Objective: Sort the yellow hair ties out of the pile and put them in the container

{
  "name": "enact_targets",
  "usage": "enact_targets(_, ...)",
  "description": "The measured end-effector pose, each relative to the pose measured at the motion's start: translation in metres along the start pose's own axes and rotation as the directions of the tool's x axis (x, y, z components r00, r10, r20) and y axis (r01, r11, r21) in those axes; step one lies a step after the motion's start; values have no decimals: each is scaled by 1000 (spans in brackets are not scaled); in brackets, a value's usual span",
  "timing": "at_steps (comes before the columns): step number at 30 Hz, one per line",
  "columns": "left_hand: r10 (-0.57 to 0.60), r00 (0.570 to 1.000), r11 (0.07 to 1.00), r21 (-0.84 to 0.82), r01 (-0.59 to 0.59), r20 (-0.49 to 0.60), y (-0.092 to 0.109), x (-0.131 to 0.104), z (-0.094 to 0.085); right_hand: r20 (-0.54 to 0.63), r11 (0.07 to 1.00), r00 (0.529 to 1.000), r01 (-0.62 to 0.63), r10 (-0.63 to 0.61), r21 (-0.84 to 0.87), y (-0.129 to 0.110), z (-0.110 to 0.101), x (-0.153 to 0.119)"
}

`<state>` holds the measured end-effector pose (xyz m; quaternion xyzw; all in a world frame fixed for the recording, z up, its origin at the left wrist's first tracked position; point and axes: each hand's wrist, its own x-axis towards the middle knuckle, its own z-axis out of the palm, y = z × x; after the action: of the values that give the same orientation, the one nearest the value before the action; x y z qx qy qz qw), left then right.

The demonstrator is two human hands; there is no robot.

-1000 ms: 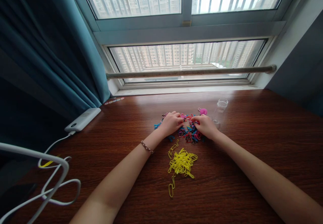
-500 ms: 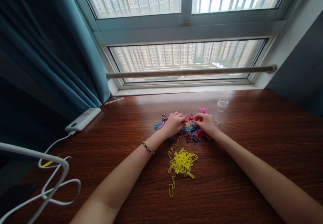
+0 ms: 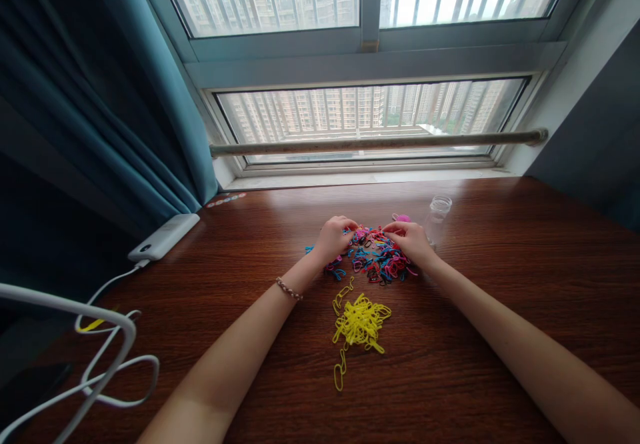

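Observation:
A mixed pile of small elastic bands (image 3: 379,257), in red, pink, blue and black, lies on the brown wooden table. My left hand (image 3: 336,239) rests at its left side, fingers and thumb apart over the bands. From the right, my right hand (image 3: 407,239) reaches to the pile's far right edge with its fingers stretched out. No band shows clearly in either hand, though the fingertips are partly hidden. Nearer to me sits a separate heap of yellow elastic bands (image 3: 361,324), with a few loose ones trailing to its left.
A clear jar (image 3: 439,217) without a lid stands beyond my right hand, beside a round pink object (image 3: 403,218). At left are a white power strip (image 3: 164,237), its looped white cable (image 3: 120,321) and a blue curtain (image 3: 165,131). A window with a metal rail (image 3: 375,144) borders the table's far side.
My left hand has moved left and slightly away from me, uncovering more of the mixed pile's middle. My right hand has barely shifted, its fingers now straighter.

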<state>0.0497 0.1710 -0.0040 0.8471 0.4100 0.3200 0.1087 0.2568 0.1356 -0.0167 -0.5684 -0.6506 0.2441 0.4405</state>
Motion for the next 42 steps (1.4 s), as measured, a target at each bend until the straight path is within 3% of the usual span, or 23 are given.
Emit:
enact_targets(3, -10, 1000, 1000, -3, 10, -9, 0, 0, 0, 31, 990, 998, 59, -55, -126, -1, 1, -4)
enact_targets(6, -20, 1000, 1000, -16, 19, -11, 1, 0, 0, 70, 904, 980, 199, -186, -380, 2, 2, -7)
enact_targets(8, -28, 1000, 999, -30, 27, -11, 2, 0, 0, 114, 852, 967, 256, -229, -458, 4, 3, -9)
enact_targets(13, -99, 994, 987, -122, 104, 45, 5, 3, -6, 120, 867, 971, 237, -205, -439, 7, 5, -9)
enact_targets(16, -142, 965, 954, -229, 192, 220, 9, 6, -20, 71, 904, 976, 217, -206, -369, 7, 4, -7)
enact_targets(18, -114, 893, 928, -273, 252, 436, 15, 7, -33, 20, 950, 985, 171, -172, -262, 6, 4, -6)
enact_targets(19, -71, 825, 921, -281, 271, 561, 20, 7, -40, -9, 971, 990, 136, -140, -195, 6, 4, -5)
enact_targets(21, 36, 639, 909, -292, 299, 768, 32, 5, -52, -47, 998, 997, 61, -62, -34, 5, 3, -3)
enact_targets(22, 75, 550, 902, -292, 319, 832, 39, 3, -57, -45, 998, 999, 28, -26, 48, 4, 3, -2)
enact_targets(24, 123, 419, 885, -291, 364, 900, 51, 0, -63, 3, 982, 1000, -22, 22, 187, 0, 1, 0)
enact_targets(25, 139, 374, 878, -289, 382, 917, 56, -1, -66, 46, 971, 998, -46, 36, 235, -4, -1, 0)
enact_targets(27, 140, 331, 875, -273, 400, 933, 58, -2, -69, 171, 955, 984, -90, 42, 283, -15, -6, -1)
enact_targets(28, 120, 333, 880, -256, 401, 935, 55, -2, -70, 255, 952, 967, -108, 33, 288, -21, -9, -3)
enact_targets(30, 34, 406, 905, -200, 375, 913, 43, -1, -73, 473, 957, 881, -123, -16, 261, -33, -12, -9)
enact_targets(32, -71, 518, 943, -111, 313, 852, 25, 0, -76, 675, 971, 732, -87, -89, 222, -44, -10, -17)
enact_targets(34, -174, 590, 969, 29, 246, 789, 8, 1, -80, 773, 978, 614, -8, -160, 209, -52, -2, -26)
enact_targets(35, -230, 599, 966, 103, 239, 767, 2, 0, -82, 777, 977, 599, 49, -195, 207, -55, 3, -31)
enact_targets(39, -410, 538, 912, 317, 261, 737, -5, -2, -83, 659, 934, 672, 326, -338, 146, -60, 22, -46)
enact_targets(40, -420, 545, 908, 339, 247, 726, -5, -3, -82, 645, 917, 670, 379, -367, 128, -61, 25, -48)
enact_targets(42, -416, 610, 905, 369, 210, 674, -3, -4, -76, 667, 893, 630, 433, -397, 123, -65, 27, -53)
